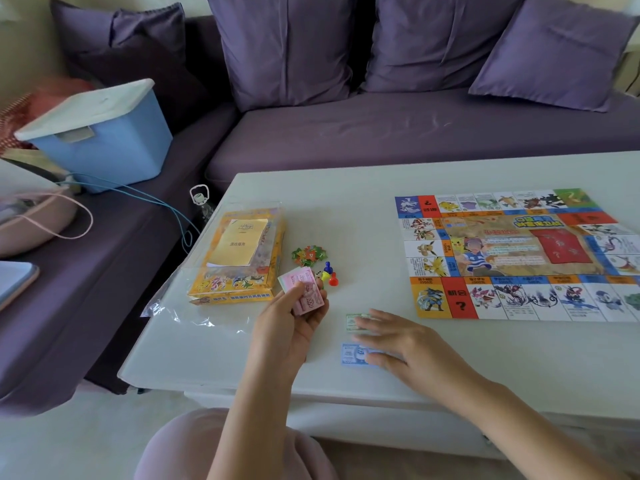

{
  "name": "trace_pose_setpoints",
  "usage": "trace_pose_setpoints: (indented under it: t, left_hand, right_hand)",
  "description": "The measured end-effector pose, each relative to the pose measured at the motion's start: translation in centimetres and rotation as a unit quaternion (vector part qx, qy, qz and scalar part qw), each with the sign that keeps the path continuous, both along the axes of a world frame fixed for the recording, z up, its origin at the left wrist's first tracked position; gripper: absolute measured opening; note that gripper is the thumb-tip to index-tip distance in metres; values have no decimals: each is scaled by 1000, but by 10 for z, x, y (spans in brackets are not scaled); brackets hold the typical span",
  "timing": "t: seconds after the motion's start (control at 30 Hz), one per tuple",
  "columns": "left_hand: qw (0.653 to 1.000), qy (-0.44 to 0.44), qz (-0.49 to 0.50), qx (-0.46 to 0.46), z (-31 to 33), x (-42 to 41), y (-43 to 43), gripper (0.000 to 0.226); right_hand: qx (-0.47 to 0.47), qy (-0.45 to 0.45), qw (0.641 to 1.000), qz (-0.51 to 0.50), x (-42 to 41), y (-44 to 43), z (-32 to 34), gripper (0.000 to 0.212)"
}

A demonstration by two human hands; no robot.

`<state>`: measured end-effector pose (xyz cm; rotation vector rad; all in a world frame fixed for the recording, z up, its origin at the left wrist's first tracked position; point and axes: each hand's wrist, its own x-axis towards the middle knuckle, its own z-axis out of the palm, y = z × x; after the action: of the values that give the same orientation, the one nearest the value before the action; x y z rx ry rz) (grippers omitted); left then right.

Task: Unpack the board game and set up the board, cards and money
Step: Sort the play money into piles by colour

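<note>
From the head camera, the left hand (294, 323) grips a stack of pink play money (306, 292), fingers curled round its lower end; "100" reads on the top note, and the rest of the print is too blurred to make out. The right hand (398, 344) lies released, fingers straight and spread low over the white table (346, 195). Its fingertips reach the green note (353, 322) and its fingers cover the right part of the blue note (351, 355) – whether they press on the paper or hang just above it cannot be told.

The game board (512, 254) lies unfolded and flat on the right of the table, its right edge cut off by the frame. Left of it are a small pile of green and red tokens (309, 255) and the coloured pawns (329, 273) – blue, yellow and red, partly behind the pink stack. Further left is the yellow game box (239, 258) with a pale booklet (239, 242) on top, on clear plastic wrap (194, 306) that hangs over the table edge.

A blue bin with a white lid (100, 136) sits on the purple sofa (415, 129) behind
</note>
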<state>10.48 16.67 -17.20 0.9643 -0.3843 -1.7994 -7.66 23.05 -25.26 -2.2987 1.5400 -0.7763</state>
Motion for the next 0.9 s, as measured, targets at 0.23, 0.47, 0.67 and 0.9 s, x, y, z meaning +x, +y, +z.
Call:
trace_pose_setpoints:
  t: [0.23, 0.47, 0.67, 0.9]
  left_hand:
    - [1000, 4, -4, -3, 1, -1, 1, 16]
    - [1000, -8, -16, -7, 0, -3, 1, 16]
    - [1000, -13, -21, -3, -1, -4, 0, 17]
    - [999, -26, -27, 1, -4, -7, 1, 18]
  right_hand:
    - [-43, 61, 995, 64, -14, 17, -9, 43]
    - [-17, 98, 993, 70, -26, 17, -16, 43]
    - [-21, 89, 993, 79, -24, 20, -16, 40]
    - [-79, 71, 994, 39, -16, 35, -12, 35]
